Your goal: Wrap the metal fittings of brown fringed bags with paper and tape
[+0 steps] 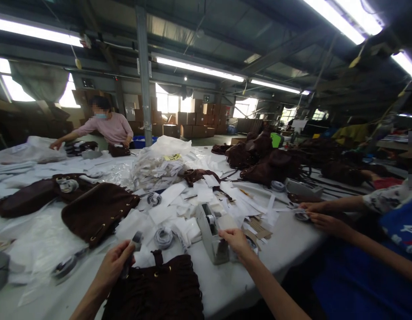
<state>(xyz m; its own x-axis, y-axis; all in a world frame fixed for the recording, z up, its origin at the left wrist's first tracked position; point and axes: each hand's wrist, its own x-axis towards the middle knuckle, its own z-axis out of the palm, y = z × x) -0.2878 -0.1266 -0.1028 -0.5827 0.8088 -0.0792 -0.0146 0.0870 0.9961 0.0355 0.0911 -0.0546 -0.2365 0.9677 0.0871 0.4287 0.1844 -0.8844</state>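
Note:
My left hand (116,260) is closed on a grey rolled strap (137,240), above the left edge of a dark brown fringed bag (159,284). That bag lies at the table's near edge, with brass-coloured eyelets along its top. My right hand (237,243) has its fingers pinched together at the right side of a grey tape dispenser (209,238); what they hold, if anything, is too small to make out. Between the bag and the dispenser sits another coiled grey strap (163,238). A further strap coil (155,199) rests among white papers (169,209).
Brown bags (99,209) lie on plastic at left, and more are heaped (259,153) at the back right. A co-worker's hands (317,215) hold a strap coil at right, beside another dispenser (302,189). Across the table a person (112,126) reaches sideways.

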